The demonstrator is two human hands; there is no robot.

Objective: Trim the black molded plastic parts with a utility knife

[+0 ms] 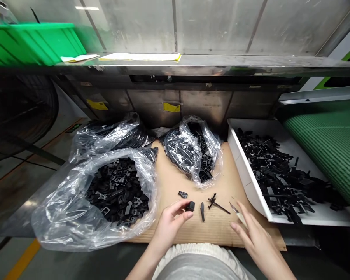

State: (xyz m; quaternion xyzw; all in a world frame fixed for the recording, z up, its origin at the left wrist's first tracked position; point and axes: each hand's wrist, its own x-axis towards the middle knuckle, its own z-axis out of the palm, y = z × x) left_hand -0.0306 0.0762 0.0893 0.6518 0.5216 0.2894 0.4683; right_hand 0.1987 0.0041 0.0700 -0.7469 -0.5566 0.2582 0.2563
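My left hand point(169, 224) pinches a small black plastic part point(190, 205) between thumb and fingers, low over the brown cardboard sheet point(175, 182). My right hand point(252, 233) holds a small craft knife point(235, 209) with its blade pointing up and left. Between the hands lie a thin black sprue piece point(216, 203), a short black sliver point(202, 212) and another small black part point(182, 194).
An open plastic bag of black parts point(116, 190) sits at the left, with more such bags behind it point(111, 134) and at the centre point(196, 153). A white tray of black sprues point(251, 182) stands at the right, beside a green conveyor belt point(329, 144). A green bin point(32, 41) rests on the metal shelf above.
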